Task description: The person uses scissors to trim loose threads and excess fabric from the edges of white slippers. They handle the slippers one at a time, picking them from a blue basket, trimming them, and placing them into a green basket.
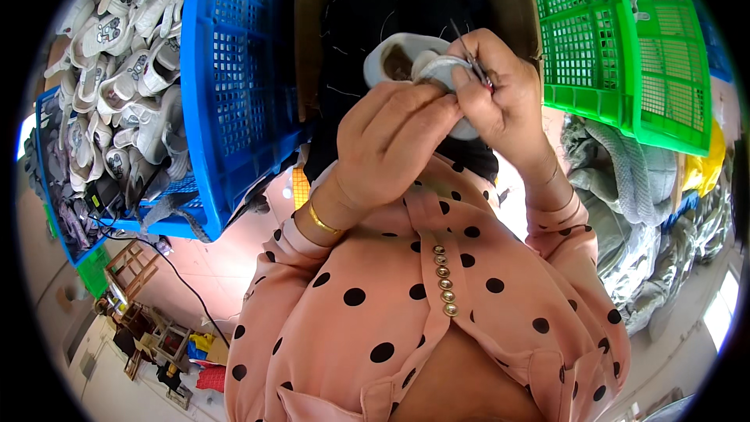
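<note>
A small white shoe (376, 61) is over my lap, its opening showing a tan inside. My left hand (391, 137) is closed around the near part of the shoe, and its fingers hide much of that part. Close beside it, my right hand (504, 94) grips a small pair of scissors (478, 70) with dark, narrow blades pointing up and away. My right thumb and fingertips also press against the shoe's pale edge. Whether the blades touch the shoe, I cannot tell.
On the left, a blue plastic crate (234, 94) stands by a heap of white shoes (117, 70). Green crates (582, 39) rise at the right, with grey fabric (625, 164) below them. A cardboard box wall (310, 31) borders my dark-covered lap. A black cable (187, 285) hangs at lower left.
</note>
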The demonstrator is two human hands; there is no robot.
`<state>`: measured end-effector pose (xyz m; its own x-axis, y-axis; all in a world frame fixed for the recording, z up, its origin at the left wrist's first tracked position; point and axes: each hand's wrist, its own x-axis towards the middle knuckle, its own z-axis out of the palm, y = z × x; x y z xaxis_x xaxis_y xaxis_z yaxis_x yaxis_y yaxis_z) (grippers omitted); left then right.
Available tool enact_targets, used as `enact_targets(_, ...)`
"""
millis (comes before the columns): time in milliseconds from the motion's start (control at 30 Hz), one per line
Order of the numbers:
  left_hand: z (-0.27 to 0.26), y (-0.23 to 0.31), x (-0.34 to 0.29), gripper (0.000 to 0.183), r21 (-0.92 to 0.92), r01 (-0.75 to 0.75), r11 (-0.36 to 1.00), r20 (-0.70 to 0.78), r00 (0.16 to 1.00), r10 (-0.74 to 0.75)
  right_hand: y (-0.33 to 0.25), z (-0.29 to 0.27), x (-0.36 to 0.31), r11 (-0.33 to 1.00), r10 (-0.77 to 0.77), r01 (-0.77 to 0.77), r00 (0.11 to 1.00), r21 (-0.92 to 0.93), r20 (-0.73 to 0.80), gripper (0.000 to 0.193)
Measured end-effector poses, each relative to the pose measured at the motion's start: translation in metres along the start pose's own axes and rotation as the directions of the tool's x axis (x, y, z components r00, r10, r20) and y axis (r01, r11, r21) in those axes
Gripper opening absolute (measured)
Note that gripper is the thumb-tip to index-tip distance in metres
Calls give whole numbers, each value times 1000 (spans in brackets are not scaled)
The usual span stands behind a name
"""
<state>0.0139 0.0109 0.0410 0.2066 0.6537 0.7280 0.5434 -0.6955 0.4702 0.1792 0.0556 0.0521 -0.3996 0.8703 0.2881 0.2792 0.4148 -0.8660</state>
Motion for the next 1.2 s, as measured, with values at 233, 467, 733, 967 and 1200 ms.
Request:
enact_targets(233,-21,-17,-24,19,278,428,860,-124,904,-410,11,-20,-6,705,435,-532,846,469,308,13)
enact_targets(467,2,20,-34,23,-175,502,847,201,860,-469,22,1,-24,575,482,-643,766,506,425,18)
enact_targets(733,26,3,-60,9,-360,761,540,322,644,-694,48,17,-47,528,574,-714,699,461,425,24)
enact_targets(967,30,-8,-60,15,-453,865,215,464,435,-772,47,-18,-46,891,132,-53,980,-451,146,36)
enact_targets(1200,22,-9,-49,17,-395,918,40,596,289,-749,21,-28,-40,609,88,211,940,-765,330,42)
